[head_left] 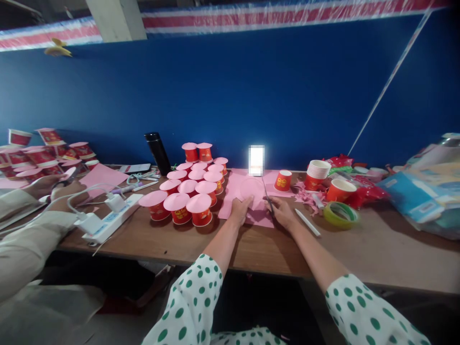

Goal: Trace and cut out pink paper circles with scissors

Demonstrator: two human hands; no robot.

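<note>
In the head view, my left hand (240, 211) grips the near edge of a round-marked piece of pink paper (251, 186). Scissors (268, 195) are in my right hand (282, 212), their dark blades pointing away from me beside the paper piece. More pink paper (230, 191) lies flat on the table under both hands. Left of my hands stand several red paper cups (201, 218) turned upside down, each topped with a pink paper disc (199, 203). An upright red cup (283, 180) stands just beyond my right hand.
A white pen (307, 222), a roll of tape (339, 214), pink scraps (309, 195) and a cup stack (316, 173) lie to the right. On the left are a black bottle (158, 154), a power strip (113, 218) and a co-worker's hands (68, 189) with scissors.
</note>
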